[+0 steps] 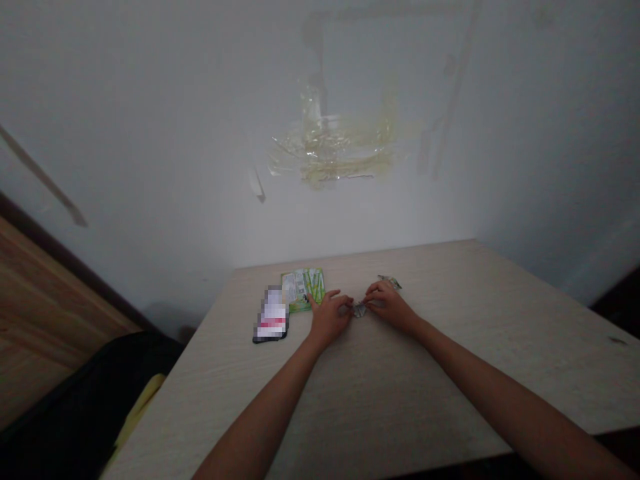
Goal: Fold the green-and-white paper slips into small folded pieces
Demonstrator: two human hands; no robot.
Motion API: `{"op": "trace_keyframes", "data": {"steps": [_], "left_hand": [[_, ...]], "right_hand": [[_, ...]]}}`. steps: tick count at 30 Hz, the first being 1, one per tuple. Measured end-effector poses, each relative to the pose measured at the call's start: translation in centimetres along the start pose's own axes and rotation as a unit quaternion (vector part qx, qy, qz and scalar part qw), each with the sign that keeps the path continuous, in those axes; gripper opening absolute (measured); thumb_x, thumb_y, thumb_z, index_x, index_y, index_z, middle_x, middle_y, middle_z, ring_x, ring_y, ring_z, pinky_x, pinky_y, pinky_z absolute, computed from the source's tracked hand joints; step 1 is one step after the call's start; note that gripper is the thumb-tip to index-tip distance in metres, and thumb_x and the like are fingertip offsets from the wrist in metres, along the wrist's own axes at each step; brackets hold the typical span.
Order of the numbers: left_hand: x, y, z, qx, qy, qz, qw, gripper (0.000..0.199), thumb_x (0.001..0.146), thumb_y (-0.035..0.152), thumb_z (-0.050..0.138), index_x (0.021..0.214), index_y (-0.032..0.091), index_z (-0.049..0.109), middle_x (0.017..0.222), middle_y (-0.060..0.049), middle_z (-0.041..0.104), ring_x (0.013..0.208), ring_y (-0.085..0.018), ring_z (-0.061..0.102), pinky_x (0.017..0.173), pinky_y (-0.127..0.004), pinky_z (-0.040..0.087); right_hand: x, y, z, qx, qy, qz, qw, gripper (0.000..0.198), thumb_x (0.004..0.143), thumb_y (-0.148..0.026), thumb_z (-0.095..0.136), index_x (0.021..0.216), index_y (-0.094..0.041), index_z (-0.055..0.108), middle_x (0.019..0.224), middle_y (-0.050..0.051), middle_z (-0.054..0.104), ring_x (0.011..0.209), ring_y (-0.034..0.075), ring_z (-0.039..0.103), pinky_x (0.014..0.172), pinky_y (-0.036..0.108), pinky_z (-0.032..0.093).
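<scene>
A small greyish, slightly shiny folded piece (pixel 359 309) lies between my hands, low over the table; its exact kind is too small to make out. My left hand (pixel 331 319) pinches its left side between the fingertips, with the other fingers spread toward a green printed packet (pixel 303 290). From the right, my right hand (pixel 391 307) grips the same piece with thumb and fingers. Just beyond the right hand lies a small crumpled, patterned scrap (pixel 395 283), partly hidden by the fingers.
Left of the packet lies a phone (pixel 271 320) with a blurred screen. The pale wooden table (pixel 225 387) meets a wall (pixel 200 167) patched with peeling clear tape (pixel 333 150). Dark cloth (pixel 100 387) and something yellow (pixel 143 403) sit beside the table's left edge.
</scene>
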State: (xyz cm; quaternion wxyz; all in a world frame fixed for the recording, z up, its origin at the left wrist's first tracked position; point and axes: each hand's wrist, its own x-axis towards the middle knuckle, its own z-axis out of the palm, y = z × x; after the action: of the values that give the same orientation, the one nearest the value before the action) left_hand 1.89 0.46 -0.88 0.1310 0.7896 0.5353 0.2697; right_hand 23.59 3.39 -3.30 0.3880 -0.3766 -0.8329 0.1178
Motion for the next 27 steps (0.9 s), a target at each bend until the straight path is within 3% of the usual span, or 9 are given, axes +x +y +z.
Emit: {"op": "trace_keyframes", "data": {"steps": [11,27], "left_hand": [[-0.11,-0.31,-0.34,0.067,-0.005,0.032,0.997,0.009,0.084,0.030,0.063,0.090,0.034,0.068,0.119,0.005,0.068,0.133,-0.029,0.041,0.101,-0.077,-0.015],[-0.16,-0.26,-0.44,0.075,-0.013,0.026,0.997,0.013,0.085,0.043,0.061,0.087,0.033,0.070,0.124,0.004,0.066,0.134,-0.029,0.038,0.102,-0.076,-0.013]], "right_hand": [[0.07,0.80,0.70,-0.002,-0.009,0.018,1.000,0.015,0.086,-0.034,0.062,0.086,-0.022,0.072,0.095,0.006,0.064,0.097,0.021,0.057,0.093,0.044,0.043],[-0.14,-0.13,0.57,-0.040,-0.028,0.015,0.999,0.009,0.083,-0.023,0.064,0.089,-0.021,0.071,0.098,0.007,0.060,0.100,0.021,0.054,0.094,0.043,0.042]]}}
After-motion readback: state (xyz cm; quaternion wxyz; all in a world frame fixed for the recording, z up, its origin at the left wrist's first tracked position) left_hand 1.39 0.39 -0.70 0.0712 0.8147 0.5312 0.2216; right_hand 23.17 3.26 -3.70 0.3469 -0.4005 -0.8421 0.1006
